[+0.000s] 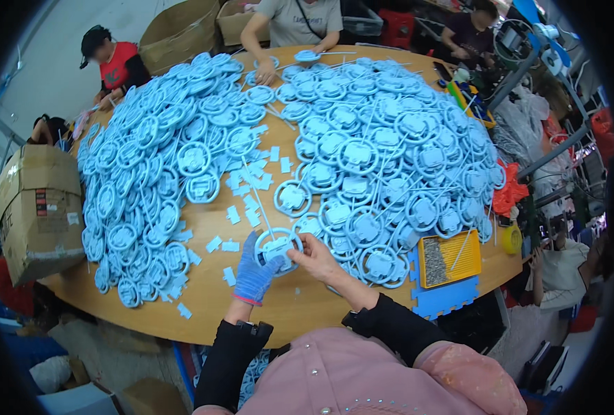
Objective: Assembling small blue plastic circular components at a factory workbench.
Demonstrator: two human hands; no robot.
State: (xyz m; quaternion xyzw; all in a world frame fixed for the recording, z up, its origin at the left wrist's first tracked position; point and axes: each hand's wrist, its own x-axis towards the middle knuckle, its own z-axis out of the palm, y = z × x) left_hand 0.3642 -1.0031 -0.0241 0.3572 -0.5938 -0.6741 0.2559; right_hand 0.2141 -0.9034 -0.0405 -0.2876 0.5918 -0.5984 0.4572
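Observation:
My left hand (254, 275), in a blue knitted glove, grips the left side of a light-blue plastic ring part (278, 242) with a plate in its middle. My bare right hand (317, 259) has thumb and fingers closed on the ring's right edge. From the ring a thin pale rod (257, 197) runs away toward the far side. Small light-blue rectangular pieces (230, 246) lie loose just left of and beyond my hands. Heaps of similar ring parts rise on both sides, a left heap (144, 176) and a right heap (390, 159).
A yellow tray (473, 257) of small grey metal pieces sits on a blue foam mat (445, 299) at right. At left stands a cardboard box (41, 207). Across the wooden table (314, 311), a person in grey (303, 21) handles a ring part; another wears red (118, 69).

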